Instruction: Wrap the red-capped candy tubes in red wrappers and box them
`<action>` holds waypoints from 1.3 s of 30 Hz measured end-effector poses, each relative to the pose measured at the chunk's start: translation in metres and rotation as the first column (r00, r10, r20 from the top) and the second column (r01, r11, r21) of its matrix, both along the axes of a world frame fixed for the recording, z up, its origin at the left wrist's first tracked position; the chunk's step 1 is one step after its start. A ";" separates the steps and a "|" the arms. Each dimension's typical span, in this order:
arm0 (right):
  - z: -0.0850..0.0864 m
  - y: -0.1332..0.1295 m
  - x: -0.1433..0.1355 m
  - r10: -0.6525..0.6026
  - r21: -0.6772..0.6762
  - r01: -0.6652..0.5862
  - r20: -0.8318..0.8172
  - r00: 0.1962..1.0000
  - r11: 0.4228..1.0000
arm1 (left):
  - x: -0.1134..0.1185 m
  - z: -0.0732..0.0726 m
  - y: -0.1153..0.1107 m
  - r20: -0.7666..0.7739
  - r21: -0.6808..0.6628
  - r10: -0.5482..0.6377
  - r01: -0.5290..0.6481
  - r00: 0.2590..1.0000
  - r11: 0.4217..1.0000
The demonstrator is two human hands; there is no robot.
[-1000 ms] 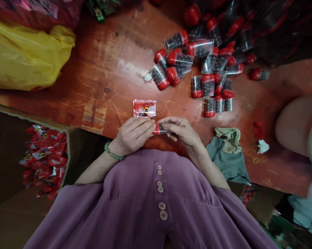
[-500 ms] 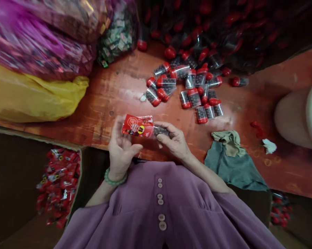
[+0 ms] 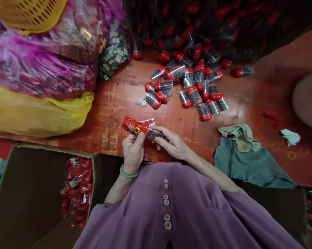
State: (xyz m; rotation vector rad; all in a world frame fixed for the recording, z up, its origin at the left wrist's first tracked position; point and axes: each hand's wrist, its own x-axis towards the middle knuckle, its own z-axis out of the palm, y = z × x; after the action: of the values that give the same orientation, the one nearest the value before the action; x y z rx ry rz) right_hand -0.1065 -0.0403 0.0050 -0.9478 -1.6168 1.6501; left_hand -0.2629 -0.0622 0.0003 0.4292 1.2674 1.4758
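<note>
In the head view a red printed wrapper [image 3: 139,126] is held above the near edge of the table. My left hand [image 3: 133,148], with a green bead bracelet at the wrist, pinches its lower edge between thumb and fingers. A clear tube of dark beads [image 3: 154,133] sticks out of the wrapper's right end. My right hand [image 3: 172,142] is closed on this tube. Farther back lie several red-capped tubes [image 3: 194,95] of dark beads, loose on the table.
Filled plastic bags and a yellow bag [image 3: 39,112] stand at the left. An open carton [image 3: 26,186] below holds red packets [image 3: 79,186]. A grey-green cloth [image 3: 246,162] lies at the right, near a pale bucket [image 3: 308,98]. A dark heap of tubes fills the back.
My left hand has gone from open fingers behind the wrapper to a pinch on its lower edge. My right hand still holds the tube. The view has shifted, showing a yellow basket.
</note>
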 end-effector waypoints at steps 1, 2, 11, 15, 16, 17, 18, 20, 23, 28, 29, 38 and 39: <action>-0.001 0.000 0.001 -0.016 0.039 0.015 0.013 1.000 0.999 | -0.001 -0.002 0.001 -0.042 0.008 -0.018 0.018 0.999 1.000; -0.002 -0.001 0.001 -0.026 0.067 0.024 0.020 0.999 0.997 | -0.003 -0.003 0.002 -0.081 0.016 -0.043 0.044 0.996 0.999; -0.002 0.006 -0.001 -0.042 0.085 0.042 0.000 0.999 0.996 | 0.001 0.000 0.012 0.006 0.038 -0.054 0.054 0.999 0.998; -0.002 0.006 -0.001 -0.093 0.245 0.073 0.069 0.993 0.967 | 0.003 -0.002 0.015 -0.004 0.079 -0.056 0.056 0.998 0.995; -0.001 0.006 0.000 -0.100 0.228 0.081 0.073 0.992 0.970 | 0.002 -0.003 0.016 -0.019 0.095 -0.073 0.074 0.997 0.993; 0.000 0.005 0.001 -0.095 0.180 0.081 0.070 0.993 0.980 | -0.001 -0.005 0.016 -0.043 0.108 -0.101 0.105 0.994 0.989; 0.000 0.005 0.001 -0.076 0.104 0.070 0.055 0.996 0.992 | -0.003 -0.007 0.016 -0.072 0.111 -0.138 0.145 0.988 0.983; 0.001 0.004 0.002 -0.035 -0.072 0.034 -0.015 0.999 0.997 | -0.009 -0.010 0.015 -0.128 0.084 -0.220 0.231 0.967 0.969; -0.003 0.003 -0.001 -0.068 -0.219 0.046 -0.098 0.993 0.975 | -0.011 -0.015 0.015 -0.159 0.023 -0.251 0.257 0.955 0.966; -0.009 0.001 -0.013 -0.180 -0.181 0.168 -0.052 0.982 0.969 | -0.001 -0.018 0.014 -0.075 0.000 -0.175 0.176 0.982 0.984; -0.009 0.002 -0.015 -0.190 -0.178 0.178 -0.051 0.980 0.968 | 0.001 -0.018 0.014 -0.060 0.001 -0.172 0.172 0.983 0.985; -0.014 0.007 -0.022 -0.178 -0.265 0.146 -0.101 0.979 0.953 | -0.002 -0.012 0.015 -0.010 -0.002 -0.086 0.086 0.996 0.996; -0.014 0.007 -0.021 -0.167 -0.268 0.139 -0.088 0.982 0.953 | -0.002 -0.012 0.015 -0.009 -0.012 -0.075 0.075 0.997 0.997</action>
State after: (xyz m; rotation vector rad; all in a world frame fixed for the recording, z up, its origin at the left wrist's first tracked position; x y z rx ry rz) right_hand -0.1280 -0.0328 -0.0092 -1.0642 -1.2404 1.8013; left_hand -0.2647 -0.0469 -0.0117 0.4718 1.2538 1.4046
